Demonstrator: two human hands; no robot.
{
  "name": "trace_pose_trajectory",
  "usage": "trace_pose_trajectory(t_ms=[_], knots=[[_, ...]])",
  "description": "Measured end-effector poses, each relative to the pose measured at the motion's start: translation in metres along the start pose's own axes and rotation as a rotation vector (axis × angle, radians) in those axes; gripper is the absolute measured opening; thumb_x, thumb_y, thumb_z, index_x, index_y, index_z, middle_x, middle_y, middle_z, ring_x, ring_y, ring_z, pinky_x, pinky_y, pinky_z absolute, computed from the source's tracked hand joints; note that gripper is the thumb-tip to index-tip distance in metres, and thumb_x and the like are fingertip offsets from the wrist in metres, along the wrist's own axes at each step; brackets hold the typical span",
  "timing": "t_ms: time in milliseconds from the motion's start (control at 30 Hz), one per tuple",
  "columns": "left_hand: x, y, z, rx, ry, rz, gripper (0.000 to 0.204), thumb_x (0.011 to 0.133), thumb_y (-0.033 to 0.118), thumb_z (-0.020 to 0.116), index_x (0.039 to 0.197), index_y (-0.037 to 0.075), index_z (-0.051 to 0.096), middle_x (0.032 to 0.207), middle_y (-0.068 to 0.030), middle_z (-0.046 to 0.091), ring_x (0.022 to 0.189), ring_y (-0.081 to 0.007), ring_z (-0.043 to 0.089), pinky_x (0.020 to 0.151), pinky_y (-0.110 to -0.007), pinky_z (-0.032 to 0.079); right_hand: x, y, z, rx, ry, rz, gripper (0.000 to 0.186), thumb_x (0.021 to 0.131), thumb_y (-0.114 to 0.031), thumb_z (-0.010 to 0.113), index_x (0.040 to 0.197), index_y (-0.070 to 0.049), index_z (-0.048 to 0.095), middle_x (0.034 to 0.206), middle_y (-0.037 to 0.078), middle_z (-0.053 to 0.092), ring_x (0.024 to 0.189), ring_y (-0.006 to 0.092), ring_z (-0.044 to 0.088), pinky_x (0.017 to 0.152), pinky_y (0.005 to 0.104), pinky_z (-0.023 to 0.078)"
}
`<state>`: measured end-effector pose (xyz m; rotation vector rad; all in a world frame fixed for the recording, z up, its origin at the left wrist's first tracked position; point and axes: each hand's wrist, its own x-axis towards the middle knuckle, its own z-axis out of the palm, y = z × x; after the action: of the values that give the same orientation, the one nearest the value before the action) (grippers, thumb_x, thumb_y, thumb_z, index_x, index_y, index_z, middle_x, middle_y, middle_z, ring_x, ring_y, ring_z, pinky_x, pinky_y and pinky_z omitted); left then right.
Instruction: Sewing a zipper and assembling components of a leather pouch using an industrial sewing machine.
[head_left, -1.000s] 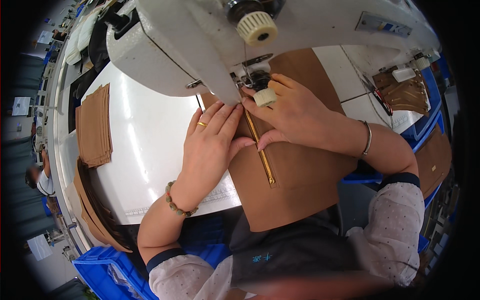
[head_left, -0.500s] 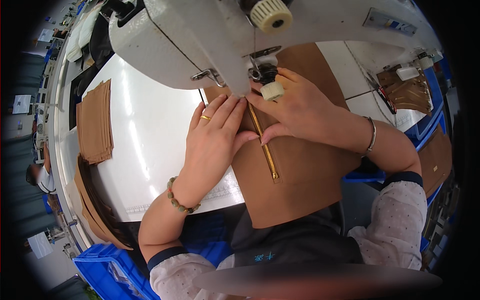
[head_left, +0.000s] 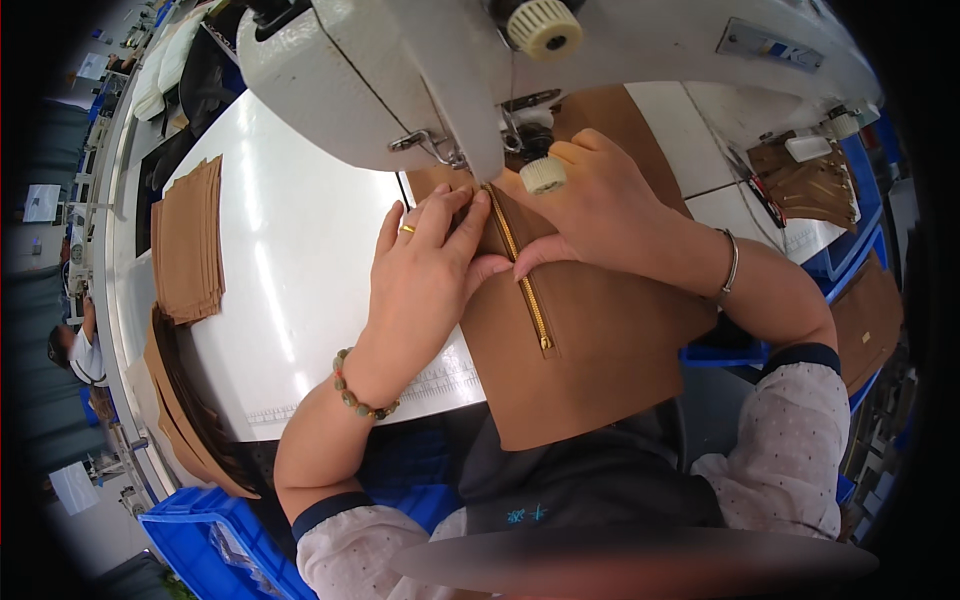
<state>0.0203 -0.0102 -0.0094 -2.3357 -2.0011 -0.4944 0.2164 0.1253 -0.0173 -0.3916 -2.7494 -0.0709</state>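
Observation:
A brown panel point(head_left: 600, 360), looking like leather, lies under the head of a white sewing machine point(head_left: 350, 110) and hangs over the table's near edge. Set lengthwise in it is a gold-toothed zipper point(head_left: 528, 290), its pull at the near end. My left hand point(head_left: 415, 270) rests on the panel left of the zipper, fingers stretched toward the needle area. To the right of it my right hand point(head_left: 605, 220) presses the panel, thumb out; some of its fingertips are hidden behind the machine's knob point(head_left: 543, 175). Both thumbs nearly meet across the zipper.
A stack of brown pieces point(head_left: 188, 245) lies on the table's left, with larger curved brown pieces point(head_left: 180, 400) nearer me. A blue bin point(head_left: 185, 530) stands lower left. Red-and-black snips point(head_left: 768, 203) and a blue tray point(head_left: 868, 205) of brown pieces are at right.
The panel and zipper have slid slightly away from me, toward the needle, with both hands still on them. My left fingers have bent and spread a little. The whole view has shifted slightly.

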Motion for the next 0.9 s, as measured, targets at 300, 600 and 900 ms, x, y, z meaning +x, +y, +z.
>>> trace_pose_trajectory(t_ms=[300,600,900], knots=[[-0.004,-0.002,0.003,-0.055,0.072,0.045,0.06,0.086,0.033,0.077,0.136,0.003,0.065,0.136,-0.0136,0.063,0.131,-0.035,0.058,0.106,-0.042,0.05,-0.061,-0.069,-0.055,0.306,-0.116,-0.109,0.077,0.068,-0.058,0.08,0.118,-0.001,0.065,0.109,0.011,0.062,0.1,0.0274,0.062,0.089,0.0412,0.049],[-0.061,0.016,-0.025,-0.194,0.232,-0.224,0.038,0.09,0.01,0.075,0.126,0.001,0.067,0.131,-0.017,0.066,0.119,-0.0372,0.064,0.096,-0.043,0.055,-0.098,-0.104,-0.045,0.338,-0.131,-0.044,0.054,0.1,-0.023,0.06,0.146,0.004,0.051,0.155,0.023,0.048,0.145,0.038,0.046,0.12,0.0486,0.037],[-0.104,0.052,-0.011,-0.147,0.311,0.151,0.027,0.079,0.01,0.083,0.104,0.006,0.074,0.107,-0.0073,0.072,0.104,-0.0268,0.069,0.083,-0.036,0.057,-0.092,-0.073,-0.067,1.213,-0.357,0.26,0.052,0.11,-0.025,0.046,0.157,-0.001,0.04,0.16,0.022,0.044,0.151,0.0378,0.037,0.124,0.0435,0.03]])
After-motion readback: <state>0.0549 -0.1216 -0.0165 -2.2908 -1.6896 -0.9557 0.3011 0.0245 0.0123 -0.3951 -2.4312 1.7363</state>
